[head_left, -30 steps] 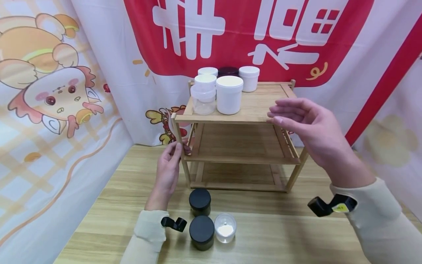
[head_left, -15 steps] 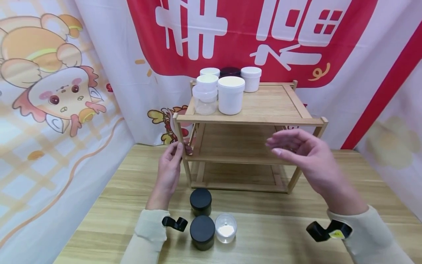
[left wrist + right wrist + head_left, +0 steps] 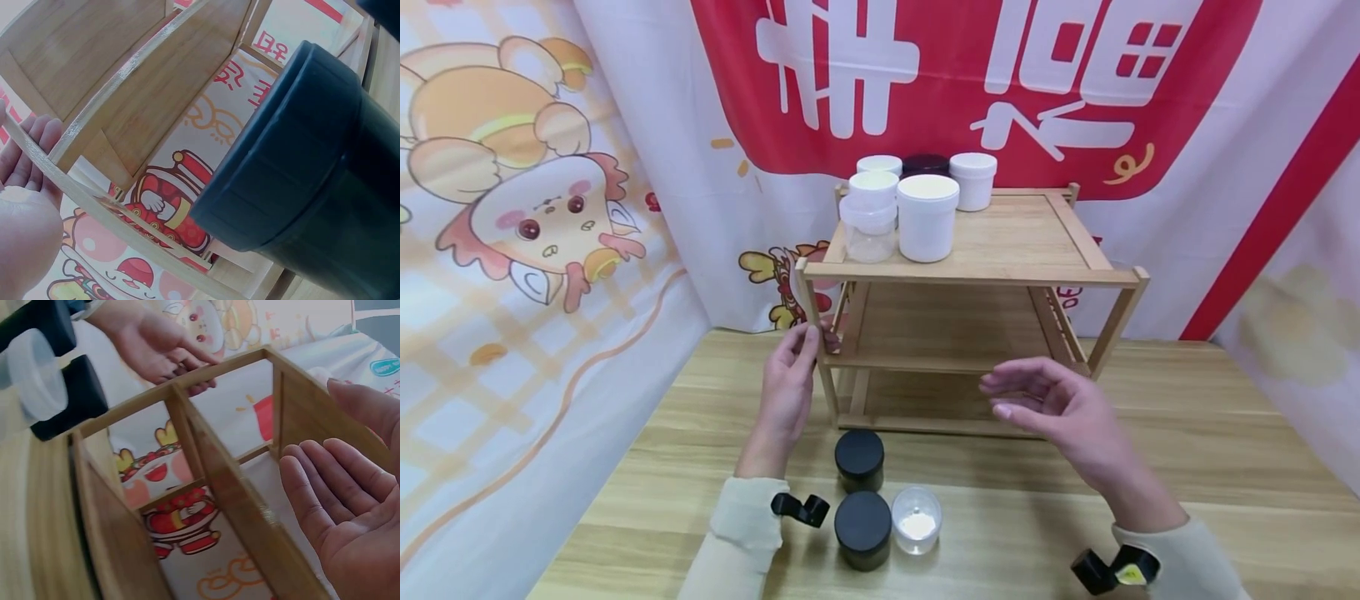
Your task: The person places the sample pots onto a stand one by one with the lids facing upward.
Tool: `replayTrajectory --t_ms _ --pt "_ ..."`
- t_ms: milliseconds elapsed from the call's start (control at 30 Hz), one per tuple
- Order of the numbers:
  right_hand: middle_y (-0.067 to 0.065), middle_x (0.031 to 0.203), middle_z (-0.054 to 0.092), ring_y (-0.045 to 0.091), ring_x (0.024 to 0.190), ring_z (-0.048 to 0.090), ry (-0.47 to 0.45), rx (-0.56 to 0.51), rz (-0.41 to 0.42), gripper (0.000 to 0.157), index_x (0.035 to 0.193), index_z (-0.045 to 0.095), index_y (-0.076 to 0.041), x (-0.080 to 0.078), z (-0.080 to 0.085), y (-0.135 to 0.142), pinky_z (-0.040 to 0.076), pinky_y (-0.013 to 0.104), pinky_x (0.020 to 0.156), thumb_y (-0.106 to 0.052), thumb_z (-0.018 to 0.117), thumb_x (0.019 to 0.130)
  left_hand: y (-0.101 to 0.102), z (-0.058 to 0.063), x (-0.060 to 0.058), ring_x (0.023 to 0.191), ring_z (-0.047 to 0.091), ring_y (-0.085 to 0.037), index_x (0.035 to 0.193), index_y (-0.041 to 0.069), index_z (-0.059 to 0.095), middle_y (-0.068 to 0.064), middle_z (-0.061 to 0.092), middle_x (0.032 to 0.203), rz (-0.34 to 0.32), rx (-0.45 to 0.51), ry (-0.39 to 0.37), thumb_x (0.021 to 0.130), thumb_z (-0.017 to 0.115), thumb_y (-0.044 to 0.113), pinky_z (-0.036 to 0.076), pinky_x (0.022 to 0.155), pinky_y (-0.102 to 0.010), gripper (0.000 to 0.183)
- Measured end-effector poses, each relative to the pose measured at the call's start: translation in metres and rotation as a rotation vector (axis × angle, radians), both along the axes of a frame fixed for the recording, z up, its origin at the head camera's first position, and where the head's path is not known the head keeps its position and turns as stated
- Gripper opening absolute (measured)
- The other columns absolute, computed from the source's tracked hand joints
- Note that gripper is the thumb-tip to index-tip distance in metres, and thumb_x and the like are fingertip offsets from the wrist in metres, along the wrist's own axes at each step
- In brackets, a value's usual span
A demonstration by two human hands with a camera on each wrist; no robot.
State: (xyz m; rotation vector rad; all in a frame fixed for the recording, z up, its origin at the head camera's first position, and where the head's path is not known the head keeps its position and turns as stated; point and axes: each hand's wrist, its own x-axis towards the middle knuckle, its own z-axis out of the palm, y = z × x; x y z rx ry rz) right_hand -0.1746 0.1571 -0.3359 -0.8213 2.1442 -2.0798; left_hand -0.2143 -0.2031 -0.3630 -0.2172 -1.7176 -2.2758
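A three-tier wooden shelf stands on the table. My left hand holds its front left post at the height of the middle tier, its fingers passing behind the wood. In front of the lower tiers hovers my right hand, fingers loosely bent and nothing in it; its palm and spread thumb show in the right wrist view. Two black-lidded jars and a clear plastic jar stand on the table between my forearms. One black-lidded jar looms large in the left wrist view.
Several white-lidded jars, among them a tall white one, crowd the left half of the top tier. A dark-lidded jar is behind them. Printed cloth hangs behind and to the left of the wood-grain table.
My right hand has come down from beside the top tier to the front of the lower tiers, shifting slightly left. The left hand stays on the post and the jars stand where they were.
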Motion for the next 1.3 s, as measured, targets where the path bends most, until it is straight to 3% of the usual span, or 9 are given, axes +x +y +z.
replayTrajectory --t_ms 233,367,533,767,1033,1167,1300 --pt "0.008 0.131 0.075 0.018 0.118 0.075 -0.032 0.013 0.061 0.047 0.136 0.059 0.008 -0.001 -0.026 -0.007 0.063 0.033 0.098 0.006 0.077 0.093 0.0 0.002 0.002 0.123 0.061 -0.016 0.129 0.012 0.063 -0.02 0.055 0.146 -0.014 -0.003 0.002 0.115 0.053 0.03 0.044 0.12 -0.025 0.025" --pt "0.017 0.136 0.071 0.023 0.121 0.074 -0.056 0.034 0.102 0.052 0.139 0.058 0.008 -0.003 -0.038 -0.012 0.063 0.034 0.1 0.004 0.079 0.091 0.0 0.002 0.002 0.124 0.061 -0.016 0.128 0.012 0.063 -0.017 0.056 0.144 -0.014 -0.004 0.003 0.115 0.053 0.03 0.043 0.121 -0.026 0.024" --pt "0.029 0.14 0.066 0.027 0.123 0.073 -0.042 0.062 0.147 0.054 0.139 0.059 0.006 -0.003 -0.048 -0.016 0.062 0.038 0.103 0.004 0.081 0.09 0.0 0.002 0.002 0.123 0.061 -0.016 0.128 0.011 0.063 -0.026 0.05 0.149 -0.025 -0.002 0.012 0.115 0.052 0.028 0.043 0.121 -0.026 0.024" --pt "0.025 0.143 0.067 0.033 0.129 0.07 -0.037 0.107 0.211 0.054 0.14 0.061 -0.001 -0.002 -0.057 -0.02 0.06 0.039 0.107 -0.001 0.084 0.09 0.0 0.002 0.002 0.123 0.061 -0.015 0.127 0.014 0.064 -0.02 0.054 0.146 -0.016 -0.002 0.01 0.115 0.053 0.029 0.044 0.12 -0.025 0.022" --pt "0.03 0.145 0.063 0.043 0.128 0.068 -0.049 0.166 0.29 0.057 0.142 0.062 -0.004 0.001 -0.068 -0.027 0.058 0.047 0.11 -0.003 0.085 0.09 0.0 -0.001 0.001 0.119 0.063 -0.015 0.135 -0.003 0.058 -0.009 0.062 0.136 0.002 0.02 0.039 0.115 0.053 0.024 0.045 0.117 -0.025 0.034" --pt "0.029 0.146 0.062 0.05 0.129 0.065 -0.056 0.198 0.323 0.061 0.143 0.062 -0.005 0.003 -0.073 -0.03 0.056 0.049 0.113 -0.006 0.087 0.088 0.001 -0.001 0.001 0.118 0.064 -0.015 0.133 0.001 0.061 -0.012 0.061 0.137 -0.003 0.013 0.042 0.115 0.054 0.026 0.045 0.117 -0.025 0.032" --pt "0.03 0.146 0.062 0.047 0.131 0.065 -0.049 0.189 0.372 0.065 0.144 0.06 -0.004 0.005 -0.077 -0.035 0.055 0.048 0.114 -0.007 0.089 0.086 0.001 0.0 0.001 0.118 0.064 -0.015 0.128 0.01 0.064 -0.022 0.056 0.143 -0.01 0.01 0.048 0.115 0.053 0.026 0.045 0.118 -0.025 0.023"
